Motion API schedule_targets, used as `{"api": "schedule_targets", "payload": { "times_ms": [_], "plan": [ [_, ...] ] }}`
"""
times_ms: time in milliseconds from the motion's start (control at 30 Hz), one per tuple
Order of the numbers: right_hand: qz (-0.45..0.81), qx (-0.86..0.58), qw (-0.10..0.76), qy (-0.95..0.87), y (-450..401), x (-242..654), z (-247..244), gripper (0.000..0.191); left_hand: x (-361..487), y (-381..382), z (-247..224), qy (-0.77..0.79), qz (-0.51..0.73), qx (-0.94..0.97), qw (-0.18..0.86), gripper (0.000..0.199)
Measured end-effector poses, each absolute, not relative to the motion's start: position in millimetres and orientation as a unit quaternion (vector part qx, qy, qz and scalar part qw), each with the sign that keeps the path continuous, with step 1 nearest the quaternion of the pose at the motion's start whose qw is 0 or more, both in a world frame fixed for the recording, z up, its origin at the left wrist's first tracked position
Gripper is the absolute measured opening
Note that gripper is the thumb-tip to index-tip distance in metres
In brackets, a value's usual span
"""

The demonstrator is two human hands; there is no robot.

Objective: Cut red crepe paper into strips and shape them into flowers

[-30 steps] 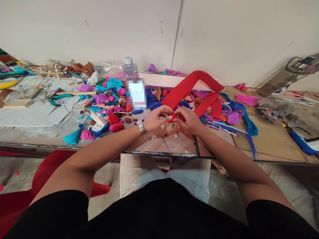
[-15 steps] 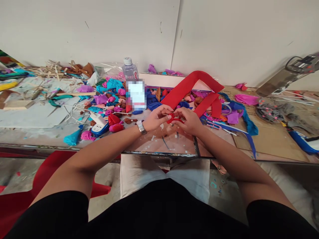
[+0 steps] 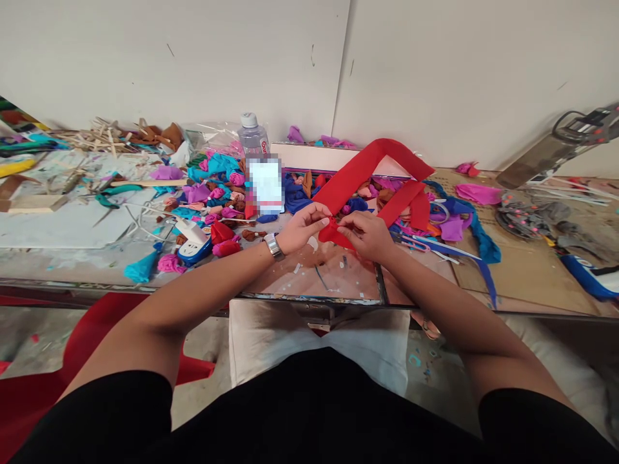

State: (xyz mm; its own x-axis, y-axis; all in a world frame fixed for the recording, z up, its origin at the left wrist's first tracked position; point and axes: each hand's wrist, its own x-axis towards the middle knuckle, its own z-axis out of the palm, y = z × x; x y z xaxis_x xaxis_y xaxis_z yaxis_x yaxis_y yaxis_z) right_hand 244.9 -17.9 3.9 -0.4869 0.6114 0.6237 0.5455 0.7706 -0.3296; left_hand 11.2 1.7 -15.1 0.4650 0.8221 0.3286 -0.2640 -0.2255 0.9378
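Observation:
Between my hands, above the table's front part, is a small gathered piece of a red fabric strip (image 3: 333, 233). My left hand (image 3: 305, 229) pinches its left side with thumb and fingers. On the other side, my right hand (image 3: 363, 233) grips the red fabric, its fingertips close to the left ones. A long folded length of red strip (image 3: 360, 169) lies just beyond, over a box of coloured fabric bits. Whether it joins the piece in my hands is hidden. Scissors with pink handles (image 3: 414, 242) lie right of my right hand.
A pixelated phone-like screen (image 3: 265, 185) stands before a water bottle (image 3: 253, 138). Fabric rosettes (image 3: 225, 238), a power strip (image 3: 194, 250), green pliers (image 3: 116, 191) and wood sticks (image 3: 109, 135) lie left. Cardboard (image 3: 522, 270), a blue strip (image 3: 486, 238) and a dark bottle (image 3: 532, 151) are right.
The red piece between my fingers has spread into a wider flap hanging below the fingertips. My right hand has shifted slightly; my left hand stays nearly in place.

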Motion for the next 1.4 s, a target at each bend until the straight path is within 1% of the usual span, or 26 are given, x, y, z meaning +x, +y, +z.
{"api": "schedule_targets", "payload": {
  "times_ms": [100,267,500,633,767,933,1067,1233,1400],
  "plan": [
    [0.046,-0.343,0.381,-0.858,-18.6,244.4,5.1,0.036,11.0,1.6,-15.1,0.223,0.464,0.628,0.584,0.046],
    [0.044,-0.334,0.384,-0.860,-18.1,244.4,3.5,0.029,12.6,0.5,-17.6,0.235,0.454,0.638,0.575,0.047],
    [0.040,-0.339,0.383,-0.859,-15.5,245.3,-2.3,0.023,12.8,1.0,-20.7,0.277,0.458,0.690,0.487,0.044],
    [0.045,-0.346,0.378,-0.857,-15.6,244.9,-2.2,0.022,12.0,0.6,-21.1,0.290,0.449,0.706,0.465,0.045],
    [0.044,-0.348,0.378,-0.857,-16.1,244.6,-0.8,0.024,12.3,1.1,-21.8,0.291,0.453,0.699,0.471,0.044],
    [0.043,-0.340,0.386,-0.857,-15.8,245.7,0.2,0.027,10.8,2.9,-19.3,0.270,0.470,0.663,0.516,0.042],
    [0.041,-0.331,0.382,-0.862,-15.7,246.8,2.0,0.029,9.3,2.6,-16.4,0.266,0.479,0.658,0.516,0.040],
    [0.044,-0.317,0.377,-0.869,-16.6,246.4,3.8,0.028,10.0,2.0,-17.1,0.266,0.477,0.651,0.527,0.042],
    [0.046,-0.322,0.375,-0.868,-17.3,245.8,4.3,0.028,9.6,1.8,-16.5,0.265,0.466,0.672,0.511,0.040]
  ]
}}
